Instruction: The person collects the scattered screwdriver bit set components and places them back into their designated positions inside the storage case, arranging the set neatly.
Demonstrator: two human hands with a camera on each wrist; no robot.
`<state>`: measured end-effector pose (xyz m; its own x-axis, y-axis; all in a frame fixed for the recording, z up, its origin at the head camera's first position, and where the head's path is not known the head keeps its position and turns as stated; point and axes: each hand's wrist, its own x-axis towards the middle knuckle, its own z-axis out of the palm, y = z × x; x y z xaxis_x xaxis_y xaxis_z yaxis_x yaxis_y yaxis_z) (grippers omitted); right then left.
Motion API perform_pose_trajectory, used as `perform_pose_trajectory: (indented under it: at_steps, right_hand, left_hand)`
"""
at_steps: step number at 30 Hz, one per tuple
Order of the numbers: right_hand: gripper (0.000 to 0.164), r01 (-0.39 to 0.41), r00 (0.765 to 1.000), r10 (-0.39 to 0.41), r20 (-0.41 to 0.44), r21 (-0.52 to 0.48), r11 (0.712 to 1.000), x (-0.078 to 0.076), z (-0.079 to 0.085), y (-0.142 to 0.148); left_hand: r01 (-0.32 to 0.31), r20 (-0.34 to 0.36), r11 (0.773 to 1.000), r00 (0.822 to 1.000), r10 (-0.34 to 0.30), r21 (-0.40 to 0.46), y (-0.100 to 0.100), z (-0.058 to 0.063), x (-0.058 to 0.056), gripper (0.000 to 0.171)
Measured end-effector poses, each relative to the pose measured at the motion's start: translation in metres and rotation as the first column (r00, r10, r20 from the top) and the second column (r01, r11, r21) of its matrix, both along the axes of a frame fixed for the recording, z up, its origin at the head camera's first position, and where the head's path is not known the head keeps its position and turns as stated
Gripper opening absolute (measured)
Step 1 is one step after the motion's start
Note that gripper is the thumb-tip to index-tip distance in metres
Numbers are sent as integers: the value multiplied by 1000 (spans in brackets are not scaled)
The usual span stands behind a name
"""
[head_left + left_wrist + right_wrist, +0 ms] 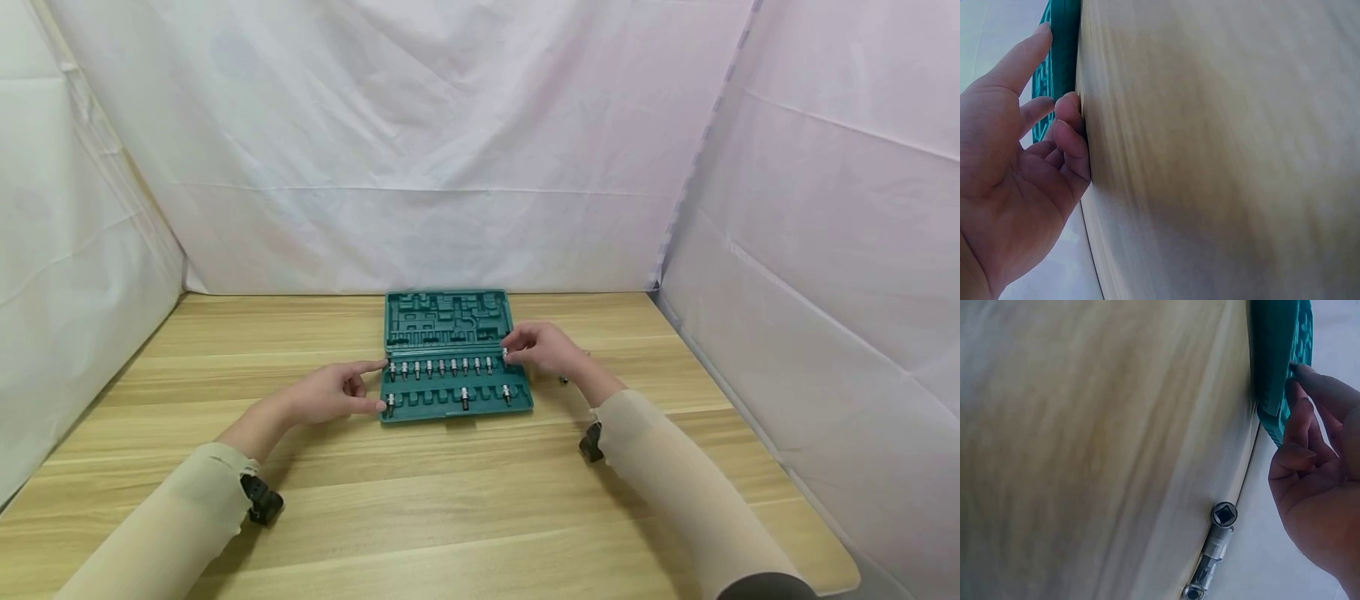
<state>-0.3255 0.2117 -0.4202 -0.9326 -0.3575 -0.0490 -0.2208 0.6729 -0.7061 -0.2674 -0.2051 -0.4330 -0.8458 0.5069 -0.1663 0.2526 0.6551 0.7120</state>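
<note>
A green plastic socket case [420, 384] lies unfolded on the wooden table, its moulded lid [447, 317] at the back. My left hand [330, 393] is at the case's left side, thumb and index finger stretched out to touch its edge, the other fingers bent in. At the right end of the upper row, my right hand [546, 348] pinches a silver bit socket [505, 356] between thumb and fingertips. Several bit sockets [441, 367] stand along that row. In the lower row, three more sit apart, one of them a bit socket [465, 398] near the middle.
Loose silver bit sockets [1216, 542] lie on the table right of the case, partly hidden behind my right wrist in the head view. White cloth [420, 150] hangs behind the table and on both sides. A black wrist camera [261, 500] sits below my left sleeve.
</note>
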Motion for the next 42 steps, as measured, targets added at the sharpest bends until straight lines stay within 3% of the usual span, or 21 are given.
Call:
perform_pose_trajectory:
  at_steps: [27,42]
  right_hand:
    - [25,-49,999,48,17,81,996,-5,-2,-6]
    - [18,-45,999,42,30,89,995,-5,0,-5]
  left_hand:
    - [-8,12,1000,1000,8,9,0,1,0,89]
    - [-8,12,1000,1000,7,6,0,0,0,90]
